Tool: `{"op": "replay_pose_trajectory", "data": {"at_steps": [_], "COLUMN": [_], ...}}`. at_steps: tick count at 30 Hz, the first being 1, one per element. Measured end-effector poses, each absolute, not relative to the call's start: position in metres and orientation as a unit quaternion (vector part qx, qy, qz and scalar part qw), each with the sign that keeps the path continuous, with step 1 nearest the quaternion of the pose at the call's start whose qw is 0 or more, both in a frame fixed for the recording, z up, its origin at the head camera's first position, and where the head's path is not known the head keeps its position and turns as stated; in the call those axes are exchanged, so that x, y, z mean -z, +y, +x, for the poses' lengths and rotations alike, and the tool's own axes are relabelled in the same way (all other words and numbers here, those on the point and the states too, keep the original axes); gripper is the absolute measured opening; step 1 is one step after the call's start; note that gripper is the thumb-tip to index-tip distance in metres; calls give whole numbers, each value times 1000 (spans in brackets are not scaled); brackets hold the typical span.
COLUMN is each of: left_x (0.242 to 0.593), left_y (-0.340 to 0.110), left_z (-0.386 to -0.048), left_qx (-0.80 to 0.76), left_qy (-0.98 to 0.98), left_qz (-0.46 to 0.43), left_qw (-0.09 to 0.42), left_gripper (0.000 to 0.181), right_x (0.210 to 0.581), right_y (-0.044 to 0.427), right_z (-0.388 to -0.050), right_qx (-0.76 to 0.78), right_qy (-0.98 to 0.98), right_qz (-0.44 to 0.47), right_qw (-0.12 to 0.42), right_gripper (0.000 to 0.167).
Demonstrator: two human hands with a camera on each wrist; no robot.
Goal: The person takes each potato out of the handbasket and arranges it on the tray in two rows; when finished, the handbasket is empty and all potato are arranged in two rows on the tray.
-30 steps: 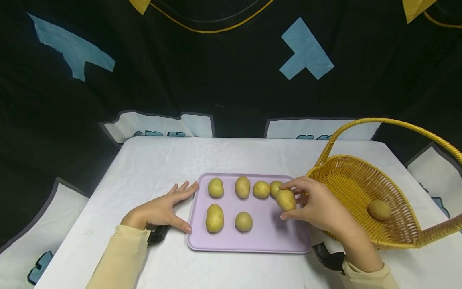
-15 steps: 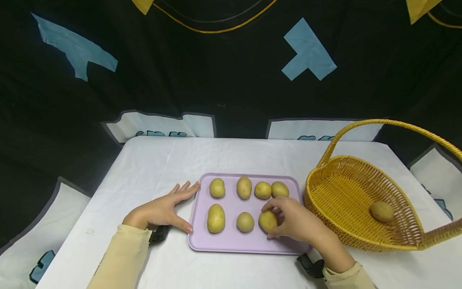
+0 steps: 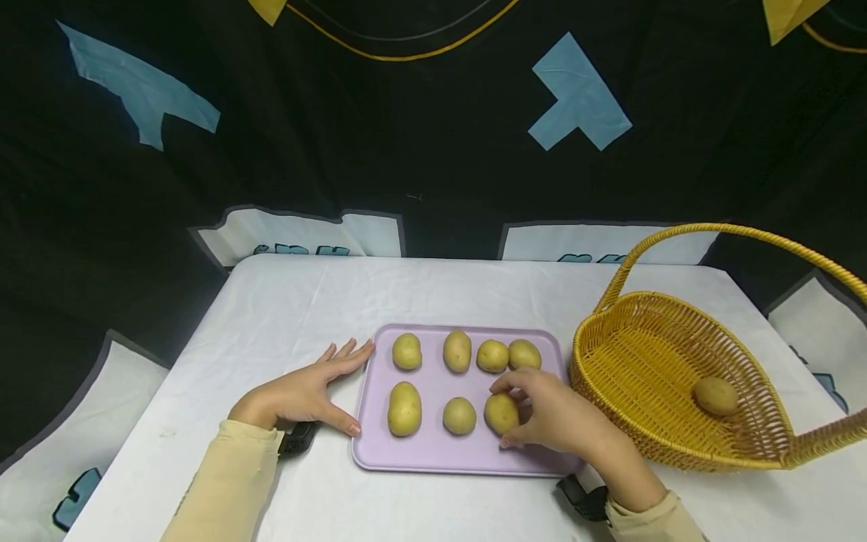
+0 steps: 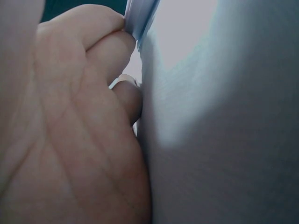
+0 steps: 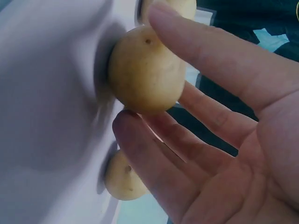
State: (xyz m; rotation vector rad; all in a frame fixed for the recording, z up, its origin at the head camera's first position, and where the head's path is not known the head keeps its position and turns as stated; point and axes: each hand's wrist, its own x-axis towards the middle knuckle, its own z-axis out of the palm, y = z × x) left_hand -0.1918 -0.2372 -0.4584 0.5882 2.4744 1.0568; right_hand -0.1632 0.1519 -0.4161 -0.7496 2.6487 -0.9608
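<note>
A lilac tray [image 3: 433,458] lies on the white table and bears several potatoes in two rows. My right hand [image 3: 558,414] has thumb and fingers curved round a potato [image 3: 501,413] at the right end of the front row. In the right wrist view that potato [image 5: 147,70] rests on the tray between the thumb and the fingers. My left hand [image 3: 311,388] is spread on the table, its fingertips and thumb touching the tray's left edge. The left wrist view shows the palm [image 4: 70,126] close up, with the tray's rim [image 4: 138,16] at the fingertips.
A yellow wicker basket [image 3: 630,354] with a tall arched handle [image 3: 731,228] stands at the right, close to the tray. One potato [image 3: 716,396] lies in it. Behind the table hangs a black cloth [image 3: 379,150].
My right hand has moved left and down with the potato, from above the tray's right part to the front row. It stays there over the last half second. My left hand keeps its place.
</note>
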Motion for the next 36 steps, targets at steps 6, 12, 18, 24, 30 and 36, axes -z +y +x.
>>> {"op": "replay_pose_trajectory", "data": {"at_steps": [6,12,18,24,30,36], "left_x": [457,457,458,458,458,459], "left_y": [-237,-238,-239,-239,-240,-239], "left_z": [-192,-191,-192,-191,-191,-192], "left_qx": [-378,-380,-382,-381,-377,-377], "left_qy": [881,880,879,880,883,881], "left_qz": [210,212,211,210,210,215], "left_qw": [191,190,191,191,187,187], "left_gripper": [124,123,124,123,123,123], "right_x": [403,383,359,346,340,344], "right_y": [156,171,204,237,268,290], "right_z": [-161,-159,-157,-155,-157,-161], "right_qx": [319,345,363,336,307,285], "right_qy": [907,896,898,924,946,955], "right_qz": [-250,-254,-223,-167,-86,-37], "right_qw": [120,117,111,69,64,79], "right_gripper": [60,61,62,64,75,85]}}
